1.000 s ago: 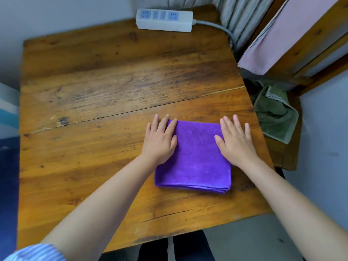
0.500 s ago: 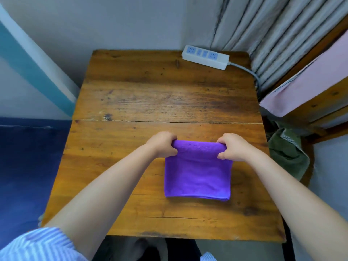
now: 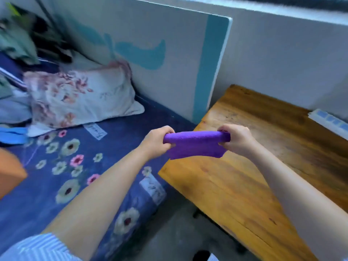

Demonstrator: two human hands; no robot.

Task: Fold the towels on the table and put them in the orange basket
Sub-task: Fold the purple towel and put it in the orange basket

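Observation:
A folded purple towel [image 3: 195, 146] hangs in the air over the left edge of the wooden table [image 3: 244, 185]. My left hand [image 3: 156, 142] is closed on its left end and my right hand [image 3: 236, 139] on its right end, so the towel stretches between them. An orange shape [image 3: 9, 172], probably the orange basket, shows at the far left edge on the bed; only a corner of it is in view.
A bed with a dark blue flowered cover [image 3: 75, 176] lies left of the table, with a flowered pillow [image 3: 79, 98] against the headboard [image 3: 169, 53]. A white power strip [image 3: 329, 121] rests at the table's far right. Grey floor shows between bed and table.
Both hands lifted the purple towel off the table and carried it left, to the table's left edge. The view swung left, bringing the bed and the orange shape into sight.

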